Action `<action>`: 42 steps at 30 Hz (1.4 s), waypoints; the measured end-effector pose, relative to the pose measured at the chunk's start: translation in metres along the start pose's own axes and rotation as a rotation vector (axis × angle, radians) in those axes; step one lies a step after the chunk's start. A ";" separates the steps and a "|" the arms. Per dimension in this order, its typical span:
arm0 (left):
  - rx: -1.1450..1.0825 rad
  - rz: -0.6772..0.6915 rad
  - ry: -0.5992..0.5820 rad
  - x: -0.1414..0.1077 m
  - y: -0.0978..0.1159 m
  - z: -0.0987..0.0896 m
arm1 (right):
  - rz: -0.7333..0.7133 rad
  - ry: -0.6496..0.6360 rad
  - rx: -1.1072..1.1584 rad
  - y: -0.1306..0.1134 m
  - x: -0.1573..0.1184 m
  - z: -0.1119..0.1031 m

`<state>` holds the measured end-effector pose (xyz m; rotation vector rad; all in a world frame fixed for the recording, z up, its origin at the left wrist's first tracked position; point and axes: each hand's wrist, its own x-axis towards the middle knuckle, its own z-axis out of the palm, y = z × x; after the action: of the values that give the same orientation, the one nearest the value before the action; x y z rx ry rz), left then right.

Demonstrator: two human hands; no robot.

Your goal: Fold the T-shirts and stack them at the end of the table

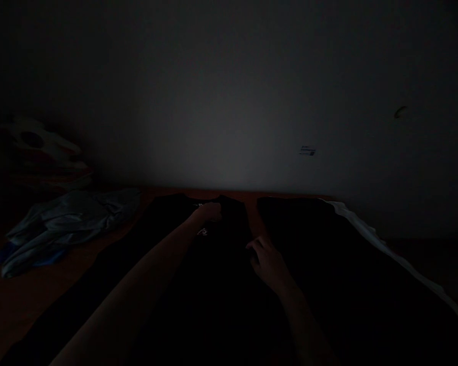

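Observation:
The picture is very dark. A black shirt (217, 284) lies spread out in the middle, its collar toward the wall, with small light print below the neck. My left hand (210, 210) rests at the shirt's collar, just above the print; its fingers are too dark to make out. Near the shirt's right edge is my right hand (265, 258), with thumb and forefinger bent toward each other at the fabric; whether cloth lies between them is not visible. To the right lies another black garment (328, 274), over something white (361, 227) that shows along its right edge.
A crumpled grey cloth (76, 213) with blue parts lies at the left on the reddish-brown surface (41, 300). Behind it are white and orange items (49, 147). A plain wall (221, 101) rises at the back, with a small label (307, 151) and a hook-like object (400, 111).

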<state>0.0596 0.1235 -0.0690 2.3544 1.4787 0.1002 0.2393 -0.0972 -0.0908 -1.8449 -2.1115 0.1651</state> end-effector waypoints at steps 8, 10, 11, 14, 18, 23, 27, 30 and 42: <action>0.006 -0.019 0.047 0.048 0.056 0.028 | 0.034 -0.014 0.031 0.000 0.000 -0.005; 0.001 -0.022 0.072 0.056 0.060 0.030 | 0.049 -0.015 0.049 0.001 0.000 -0.006; 0.000 -0.022 0.083 0.059 0.062 0.030 | 0.056 -0.014 0.056 0.001 0.000 -0.006; 0.007 -0.016 0.110 0.068 0.063 0.025 | 0.070 -0.004 0.057 0.002 0.000 -0.006; 0.026 0.019 0.192 0.073 0.066 0.020 | 0.062 0.027 0.012 0.003 -0.001 -0.004; 0.054 0.165 0.305 0.054 0.069 0.027 | -0.016 0.107 -0.070 0.003 -0.001 -0.002; 0.083 0.269 0.324 0.025 0.056 0.025 | -0.161 0.124 -0.043 0.002 0.000 -0.003; 0.109 0.311 0.313 -0.001 0.034 0.018 | -0.205 0.148 0.004 0.003 0.000 -0.001; 0.261 0.508 0.146 -0.099 -0.031 0.049 | -0.282 0.221 0.223 -0.002 -0.001 0.006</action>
<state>0.0003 0.0352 -0.1121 2.9459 0.9611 0.2208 0.2356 -0.0978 -0.0957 -1.3586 -2.0762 0.1168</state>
